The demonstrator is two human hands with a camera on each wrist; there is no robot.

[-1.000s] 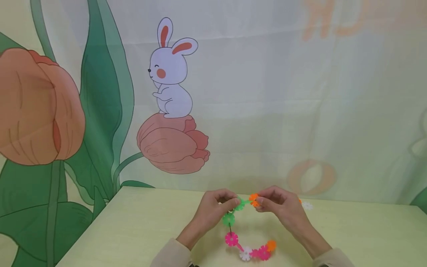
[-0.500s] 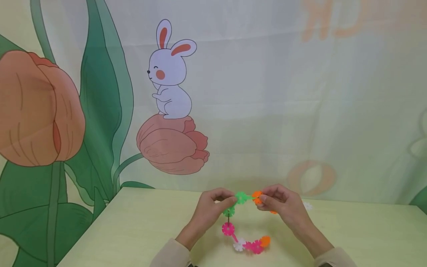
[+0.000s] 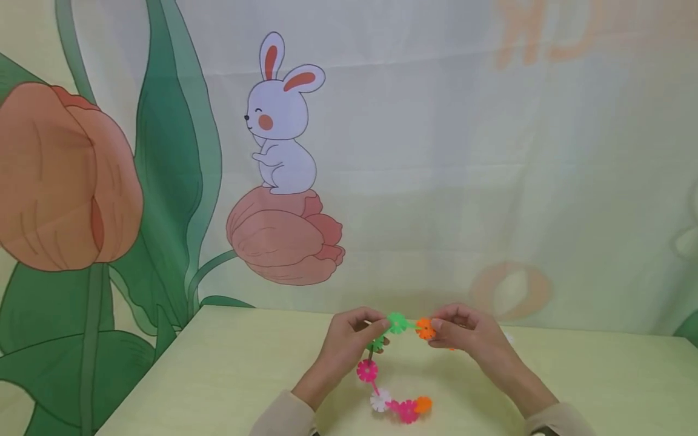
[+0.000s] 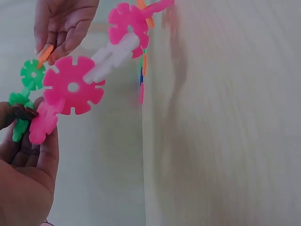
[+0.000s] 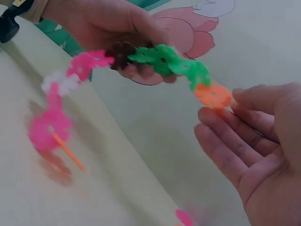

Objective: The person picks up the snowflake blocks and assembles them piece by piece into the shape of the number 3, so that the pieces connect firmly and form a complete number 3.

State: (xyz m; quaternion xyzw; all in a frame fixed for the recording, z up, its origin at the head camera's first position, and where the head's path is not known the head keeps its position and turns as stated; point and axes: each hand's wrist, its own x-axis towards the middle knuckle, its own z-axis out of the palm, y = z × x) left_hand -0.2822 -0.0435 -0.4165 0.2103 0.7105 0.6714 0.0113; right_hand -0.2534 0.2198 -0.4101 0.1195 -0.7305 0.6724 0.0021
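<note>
Left hand [image 3: 349, 339]: fingers curled, pinching the green discs at the upper end of the chain.
Right hand [image 3: 463, 333]: fingertips [image 5: 214, 120] pinching the orange disc [image 3: 425, 329] at the chain's tip.
Snowflake-disc chain [image 3: 376, 375]: held between both hands above the surface [image 3: 218, 375]; it hangs in a curve of green, pink, white and orange discs.
Green disc [image 3: 397, 323]: joined just beside the orange disc.
Backdrop: rabbit [image 3: 280, 121] seated on a tulip.
</note>
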